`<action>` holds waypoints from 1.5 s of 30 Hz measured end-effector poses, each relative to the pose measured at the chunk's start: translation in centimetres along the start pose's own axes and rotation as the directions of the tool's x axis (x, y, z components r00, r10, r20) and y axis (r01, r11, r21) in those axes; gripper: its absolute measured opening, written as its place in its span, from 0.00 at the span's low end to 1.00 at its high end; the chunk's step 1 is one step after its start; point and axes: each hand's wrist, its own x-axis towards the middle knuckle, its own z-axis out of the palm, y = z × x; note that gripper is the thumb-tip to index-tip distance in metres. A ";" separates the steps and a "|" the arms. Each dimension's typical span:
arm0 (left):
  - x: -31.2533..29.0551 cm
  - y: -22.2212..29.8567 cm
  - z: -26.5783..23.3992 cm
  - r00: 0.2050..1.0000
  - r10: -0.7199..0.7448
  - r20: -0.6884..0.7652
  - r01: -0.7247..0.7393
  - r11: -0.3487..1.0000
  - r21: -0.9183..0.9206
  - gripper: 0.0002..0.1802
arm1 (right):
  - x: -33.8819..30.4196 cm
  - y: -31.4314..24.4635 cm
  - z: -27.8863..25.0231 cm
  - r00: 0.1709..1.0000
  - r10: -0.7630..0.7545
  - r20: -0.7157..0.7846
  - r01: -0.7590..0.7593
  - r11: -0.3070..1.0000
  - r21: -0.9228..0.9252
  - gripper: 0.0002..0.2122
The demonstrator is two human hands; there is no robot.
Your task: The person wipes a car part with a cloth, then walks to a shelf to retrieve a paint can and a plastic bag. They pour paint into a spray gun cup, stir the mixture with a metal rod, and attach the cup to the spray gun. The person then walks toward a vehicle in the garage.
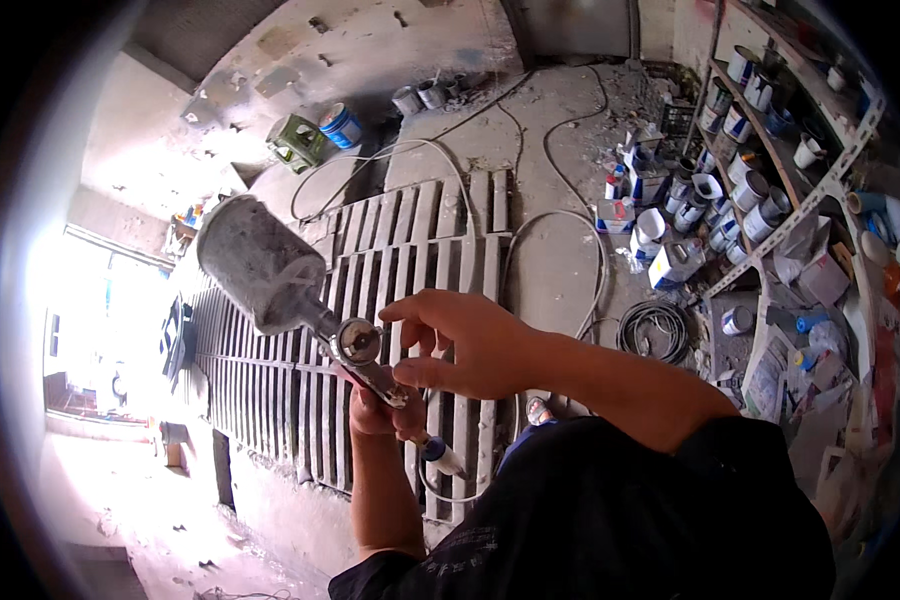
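Note:
A paint spray gun with a round metal nozzle end (360, 342) is held up in front of me. Its large grey, paint-stained cup (260, 262) tilts toward the upper left. My left hand (378, 412) is closed round the gun's body from below, its fingers partly hidden by the gun. Just right of the nozzle is my right hand (475, 345), its index finger stretched out and its thumb apart, with nothing seen in it. Whether its fingertips touch the gun, I cannot tell. Below the gun a fitting (440, 455) leads to a pale hose.
Slatted floor grating (260, 390) lies under the gun. Loose hoses (600, 250) cross the floor, with a coil (653, 332) at right. Paint cans (650, 235) and shelves (760, 140) crowd the right side. A blue bucket (340, 127) and green crate (295, 143) stand at the far wall.

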 end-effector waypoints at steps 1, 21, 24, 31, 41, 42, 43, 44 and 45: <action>-0.1 -0.1 0.2 0.999 0.033 0.012 -0.033 0.999 -0.001 0.31 | 0.2 -0.4 0.2 1.000 -0.029 0.009 0.029 0.998 -0.056 0.26; 1.2 0.4 0.4 0.966 0.257 0.006 -0.257 0.967 0.001 0.27 | 2.8 -4.3 4.4 0.898 -0.245 -0.365 0.201 0.967 -0.157 0.18; 1.4 0.3 0.4 0.966 0.258 -0.011 -0.258 0.966 0.010 0.27 | 3.0 -4.1 4.7 0.875 -0.279 -0.396 0.236 0.959 -0.156 0.16; 1.6 0.0 0.5 0.964 0.264 -0.032 -0.264 0.964 0.023 0.27 | 3.2 -4.1 4.7 0.832 -0.369 -0.415 0.292 0.926 -0.239 0.14; 1.0 -0.1 0.8 0.959 0.276 -0.065 -0.273 0.961 0.044 0.27 | 3.3 -3.4 4.9 0.859 -0.228 -0.459 0.207 0.974 -0.096 0.14; 1.1 -0.2 0.9 0.959 0.276 -0.068 -0.274 0.961 0.040 0.27 | 3.3 -3.2 5.0 0.842 -0.249 -0.478 0.225 0.968 -0.108 0.14; 1.2 -0.3 0.9 0.959 0.275 -0.067 -0.272 0.961 0.041 0.27 | 3.2 -3.2 4.8 0.841 -0.258 -0.475 0.231 0.966 -0.116 0.13; 1.3 -0.4 0.8 0.960 0.273 -0.068 -0.270 0.962 0.042 0.27 | 3.2 -3.2 4.7 0.839 -0.269 -0.472 0.239 0.963 -0.122 0.13; 1.4 -0.4 0.8 0.960 0.271 -0.069 -0.268 0.962 0.040 0.27 | 3.2 -3.2 4.5 0.838 -0.279 -0.469 0.247 0.960 -0.129 0.13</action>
